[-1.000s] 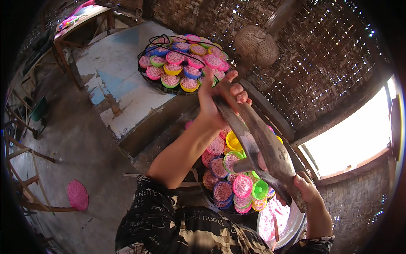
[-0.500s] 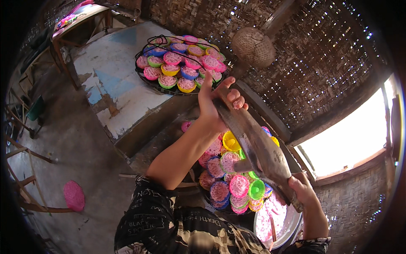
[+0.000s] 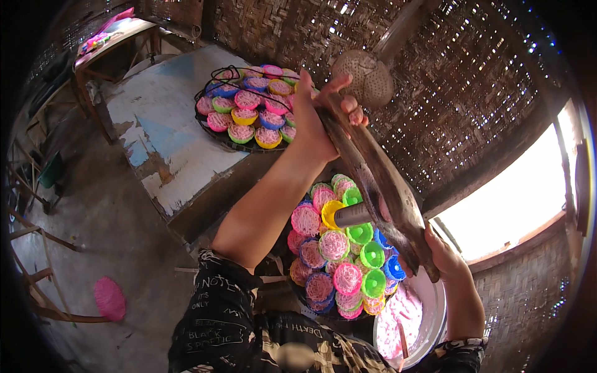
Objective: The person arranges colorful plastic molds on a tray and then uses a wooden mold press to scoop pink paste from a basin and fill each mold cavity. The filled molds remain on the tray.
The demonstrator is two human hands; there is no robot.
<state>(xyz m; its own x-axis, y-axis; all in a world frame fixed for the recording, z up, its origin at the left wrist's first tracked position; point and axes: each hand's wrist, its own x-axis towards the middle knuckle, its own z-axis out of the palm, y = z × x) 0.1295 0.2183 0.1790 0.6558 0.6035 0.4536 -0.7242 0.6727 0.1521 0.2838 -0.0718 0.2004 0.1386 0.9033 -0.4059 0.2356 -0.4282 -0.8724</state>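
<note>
A long two-part wooden press [image 3: 390, 186] is held slantwise in front of me, a metal cylinder [image 3: 353, 215] sticking out from its side. My left hand [image 3: 326, 115] grips its far end, and my right hand [image 3: 444, 253] holds the near end. The two wooden bars stand slightly apart. At the cylinder's tip is a yellow cup [image 3: 331, 213], partly hidden. Around it sit many small coloured cups; several, like a pink one [image 3: 347, 278], hold pink-white strands. A green cup [image 3: 372, 255] and a blue cup [image 3: 394, 267] show bare insides.
Beside my right forearm stands a bowl [image 3: 436, 323] of pink mixture with a stick in it. A round tray of filled cups [image 3: 247, 118] rests on a worn white table [image 3: 177, 146]. A pink round thing [image 3: 110, 299] lies at left. A woven wall [image 3: 460, 81] rises behind.
The press has tilted and its bars have parted, showing more of the cylinder, whose tip is now at the yellow cup. More green and blue cups are visible. Both hands keep their hold.
</note>
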